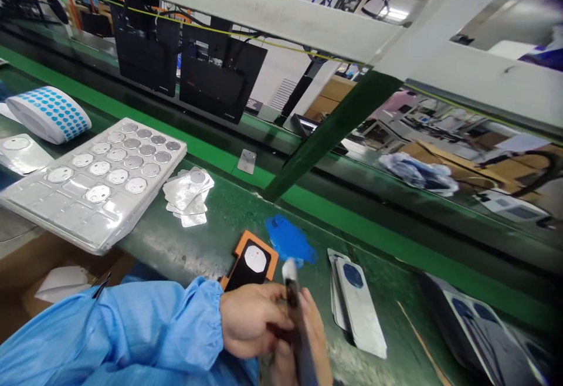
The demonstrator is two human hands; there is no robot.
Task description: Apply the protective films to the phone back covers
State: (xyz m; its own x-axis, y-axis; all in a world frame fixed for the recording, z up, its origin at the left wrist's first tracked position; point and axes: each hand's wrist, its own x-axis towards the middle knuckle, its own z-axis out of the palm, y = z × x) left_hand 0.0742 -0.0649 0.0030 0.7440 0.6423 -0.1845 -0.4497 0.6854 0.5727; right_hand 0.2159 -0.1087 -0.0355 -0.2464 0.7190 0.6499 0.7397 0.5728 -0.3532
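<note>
Just right of the orange fixture, a thin phone-shaped panel [295, 310] is held up nearly edge-on, so its faces barely show. My right hand [317, 339] wraps its right side, partly hidden behind it. From the left, my left hand [255, 318] is closed with its fingertips against the panel. Beyond my left hand lies an orange fixture [271, 266] with a black insert bearing a white round piece [255, 258]. Blue film scraps [288, 239] lie behind the fixture. Silver panels with a dark blue round patch [363, 310] are stacked to the right.
A clear plastic tray [65, 210] of round discs stands left, near a pile of silver backing sheets [189, 195] and a roll of blue-dot stickers [48, 113]. Dark panels [484, 339] lie far right. A green post [329, 136] rises from the bench; monitors [220, 75] hang behind.
</note>
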